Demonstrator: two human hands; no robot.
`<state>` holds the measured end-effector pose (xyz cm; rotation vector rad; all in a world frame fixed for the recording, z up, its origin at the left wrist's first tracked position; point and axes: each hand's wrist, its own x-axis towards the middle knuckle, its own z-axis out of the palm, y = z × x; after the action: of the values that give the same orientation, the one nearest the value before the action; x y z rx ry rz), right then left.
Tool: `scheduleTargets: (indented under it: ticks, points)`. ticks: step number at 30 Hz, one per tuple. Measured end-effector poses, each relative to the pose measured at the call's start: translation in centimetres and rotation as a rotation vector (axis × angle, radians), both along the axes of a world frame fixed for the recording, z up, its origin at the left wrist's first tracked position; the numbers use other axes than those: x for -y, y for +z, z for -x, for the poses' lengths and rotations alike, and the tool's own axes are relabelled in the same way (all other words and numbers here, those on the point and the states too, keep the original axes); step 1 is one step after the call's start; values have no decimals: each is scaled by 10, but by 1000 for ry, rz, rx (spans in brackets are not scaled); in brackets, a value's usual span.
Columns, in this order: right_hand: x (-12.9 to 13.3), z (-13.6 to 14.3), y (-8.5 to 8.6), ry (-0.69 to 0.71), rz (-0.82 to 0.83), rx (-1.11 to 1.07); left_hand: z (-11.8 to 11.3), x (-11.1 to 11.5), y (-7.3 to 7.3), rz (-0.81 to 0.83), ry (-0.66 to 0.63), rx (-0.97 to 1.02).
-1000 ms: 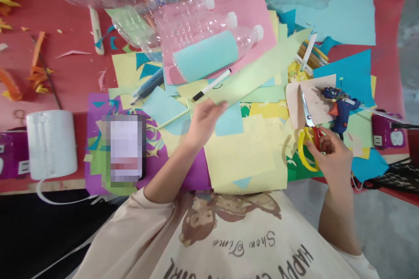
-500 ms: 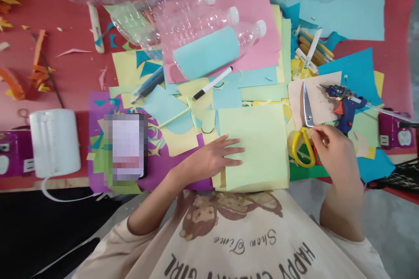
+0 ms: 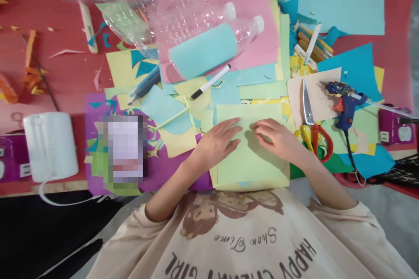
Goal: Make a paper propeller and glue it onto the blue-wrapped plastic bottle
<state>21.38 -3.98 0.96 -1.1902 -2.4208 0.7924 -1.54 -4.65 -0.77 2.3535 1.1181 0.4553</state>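
A pale green sheet of paper [image 3: 252, 163] lies in front of me, with a yellowish sheet showing under its lower edge. My left hand [image 3: 220, 143] rests on the sheet's left side, fingers stretched out, holding nothing. Over the upper right part of the same sheet is my right hand [image 3: 274, 138], its fingers loosely bent and apart, a shadow beneath them. Whether its fingertips touch the paper I cannot tell. Just right of the sheet, scissors [image 3: 307, 107] with a yellow and a red handle lie partly behind my right wrist. A white marker with a black cap [image 3: 211, 81] lies beyond the sheet.
Clear plastic bottles lie at the back, one wrapped in light blue paper [image 3: 204, 51]. A blue glue gun [image 3: 345, 111] and its cord are at the right. On the left are a phone [image 3: 124, 148] and a white device [image 3: 50, 146]. Paper scraps cover much of the table.
My right hand has left the scissors' handle and moved left over the green sheet. The scissors' handles have shifted. My left hand has moved slightly, and the view has shifted a little.
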Motion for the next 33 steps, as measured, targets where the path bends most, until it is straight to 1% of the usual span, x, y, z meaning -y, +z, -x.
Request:
scheduleTargets:
  ticks: [3,5,7,10,12,15,18,22,24,26,29,31,33]
  points:
    - [-1,1,-2,25,33,2,7,-7,1,-21,110,-91]
    - [-2,1,-1,17,55,-10,13,-11,3,-79,215,-90]
    - [-2,0,1,-12,79,-46,18,-13,5,-146,288,-66]
    - [0,-2,4,-108,81,-102,20,-13,7,-234,319,-67]
    - [-1,-4,5,-189,54,-95,20,-11,9,-235,312,-52]
    - [-5,-7,6,-247,-79,-22,18,-8,13,-204,282,41]
    - [-15,-8,6,-199,-196,102,11,-3,15,-218,159,80]
    - [-29,0,4,-95,-176,215,-5,5,10,-210,-81,-46]
    - [-34,5,3,-86,-156,267,-12,8,5,-193,-153,-120]
    - [-36,10,2,-89,-151,318,-16,10,0,-164,-162,-171]
    - [-35,14,1,-46,-158,358,-18,12,-4,-162,-126,-226]
    - [-32,14,0,-15,-151,364,-16,12,-5,-163,-79,-264]
    - [-30,13,-2,-16,-138,361,-12,12,-6,-140,12,-293]
